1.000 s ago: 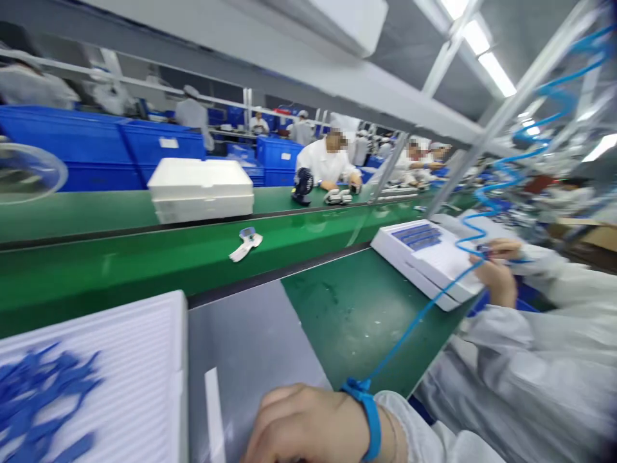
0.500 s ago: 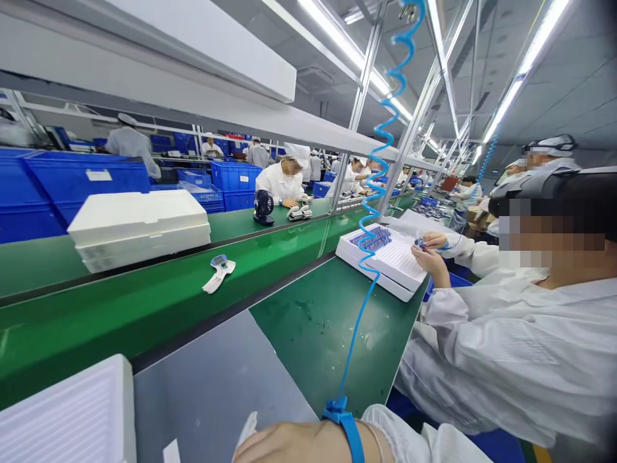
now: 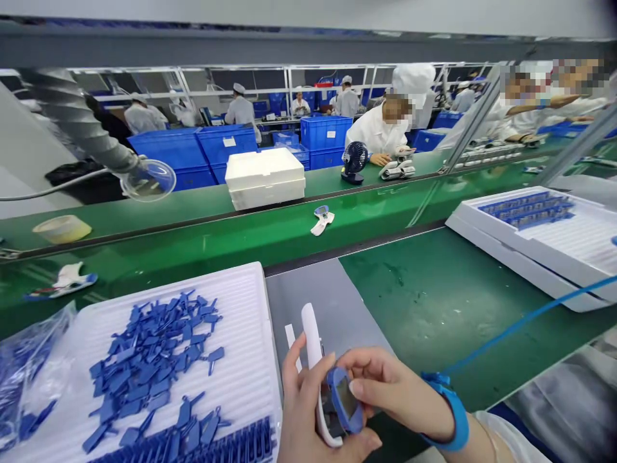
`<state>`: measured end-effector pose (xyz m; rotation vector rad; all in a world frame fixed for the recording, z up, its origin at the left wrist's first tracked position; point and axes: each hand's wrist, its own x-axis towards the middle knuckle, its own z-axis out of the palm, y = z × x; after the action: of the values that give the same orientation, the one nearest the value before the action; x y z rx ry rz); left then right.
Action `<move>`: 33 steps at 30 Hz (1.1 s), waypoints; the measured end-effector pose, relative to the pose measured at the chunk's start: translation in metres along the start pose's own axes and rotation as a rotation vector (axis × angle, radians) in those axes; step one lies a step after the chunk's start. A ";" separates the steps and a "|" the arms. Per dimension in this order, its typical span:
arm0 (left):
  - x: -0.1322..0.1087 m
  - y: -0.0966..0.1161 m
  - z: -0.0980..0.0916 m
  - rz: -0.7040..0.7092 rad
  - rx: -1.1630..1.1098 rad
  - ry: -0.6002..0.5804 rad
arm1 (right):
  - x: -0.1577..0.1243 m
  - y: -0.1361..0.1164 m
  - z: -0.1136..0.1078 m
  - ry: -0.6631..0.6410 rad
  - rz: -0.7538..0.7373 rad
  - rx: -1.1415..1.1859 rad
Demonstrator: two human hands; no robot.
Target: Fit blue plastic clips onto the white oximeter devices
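Note:
My left hand (image 3: 308, 411) is wrapped around a white curved plastic casing (image 3: 312, 328), which stands upright at the near edge of the bench. My right hand (image 3: 385, 386) pinches a blue-rimmed oval display piece (image 3: 346, 400) between thumb and fingers, against the casing's side. Whether the two parts are joined cannot be made out. A blue wrist strap (image 3: 450, 411) with a cord sits on my right wrist. Left of my hands, a white foam tray (image 3: 245, 302) bears a heap of small blue plastic parts (image 3: 149, 360), with more standing in rows at its near end.
A green conveyor (image 3: 260, 238) runs across, carrying a white-and-blue device (image 3: 322, 218) and another at left. Further back are stacked foam boxes (image 3: 265, 177), a small fan (image 3: 355, 161) and a co-worker (image 3: 380, 128). Another foam tray (image 3: 598, 241) stands at right; a plastic bag (image 3: 33, 379) at left.
My view has swung left and down from the neighbouring worker to my own bench. Both my hands, the casing and the tray of blue parts now show.

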<state>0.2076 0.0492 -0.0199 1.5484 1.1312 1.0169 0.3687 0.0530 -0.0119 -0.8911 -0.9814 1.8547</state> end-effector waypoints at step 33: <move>0.004 -0.010 0.021 -0.056 0.153 -0.081 | -0.015 -0.030 -0.050 0.307 0.208 -0.640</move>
<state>0.2265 0.0501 -0.0336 1.6539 1.2123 0.8391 0.4274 0.0644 -0.0051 -1.6574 -1.3448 1.5048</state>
